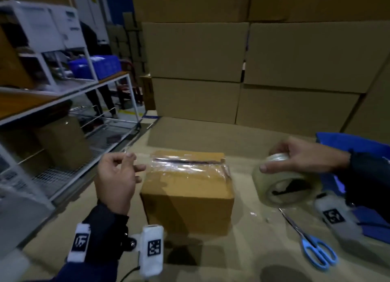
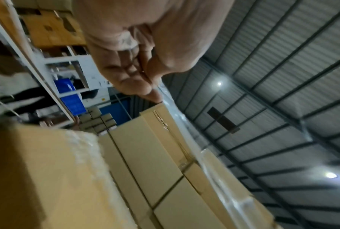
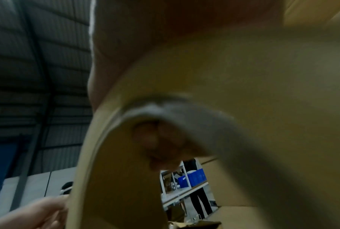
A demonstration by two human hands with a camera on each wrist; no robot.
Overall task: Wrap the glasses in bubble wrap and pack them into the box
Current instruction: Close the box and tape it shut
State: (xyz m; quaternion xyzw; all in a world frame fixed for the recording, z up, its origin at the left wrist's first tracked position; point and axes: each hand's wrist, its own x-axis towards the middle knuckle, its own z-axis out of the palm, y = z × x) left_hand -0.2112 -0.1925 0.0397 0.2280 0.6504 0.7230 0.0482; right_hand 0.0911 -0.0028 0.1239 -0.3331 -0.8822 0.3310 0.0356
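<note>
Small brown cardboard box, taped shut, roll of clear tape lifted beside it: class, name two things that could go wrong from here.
1. The clear tape over the small brown cardboard box looks wrinkled at the top seam, so it may peel.
2. The right hand grips the roll of clear packing tape just above the blue-handled scissors; setting it down carelessly could knock them. The left hand hovers beside the box, not steadying it.

Brown box (image 1: 187,199) (glossy clear tape on top), blue-handled scissors (image 1: 316,252), black-and-white wrist markers (image 1: 154,248).
</note>
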